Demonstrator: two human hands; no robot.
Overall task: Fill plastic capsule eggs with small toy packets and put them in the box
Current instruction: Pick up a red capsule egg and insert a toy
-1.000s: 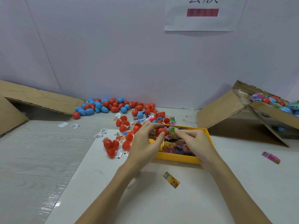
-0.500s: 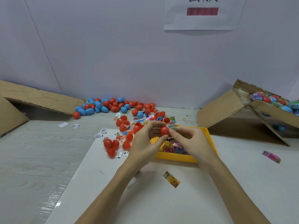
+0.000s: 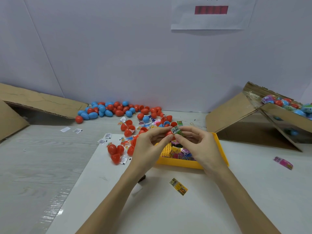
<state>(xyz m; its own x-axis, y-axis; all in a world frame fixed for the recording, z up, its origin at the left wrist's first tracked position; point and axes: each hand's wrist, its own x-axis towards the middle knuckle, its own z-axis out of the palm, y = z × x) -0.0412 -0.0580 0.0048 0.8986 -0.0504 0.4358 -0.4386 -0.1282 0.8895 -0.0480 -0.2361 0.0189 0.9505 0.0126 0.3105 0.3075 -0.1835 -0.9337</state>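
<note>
Two hands meet in the middle of the frame, above one yellow tray [image 3: 221, 149]. The left hand [image 3: 148, 146] pinches a red egg half [image 3: 169, 133] with its thumb and fingers. The right hand [image 3: 199, 146] pinches a small green packet [image 3: 175, 130] at the fingertips. The packet touches the top of the egg half, right between the two grips.

The tray holds a heap of bright toy packets [image 3: 182, 153], too jumbled to count. Left of the tray lie about ten red egg pieces [image 3: 116, 152] and some white paper slips [image 3: 104, 139]. Farther back, a big pile of red and blue eggs [image 3: 109, 110] runs along the wall, too many to count.

Two cardboard boxes show. One box [image 3: 236, 114] in the upper right holds finished eggs. The other box [image 3: 33, 102] sits at the left edge. One yellow packet [image 3: 178, 186] lies below the tray, and one pink packet [image 3: 283, 162] lies at the right.
</note>
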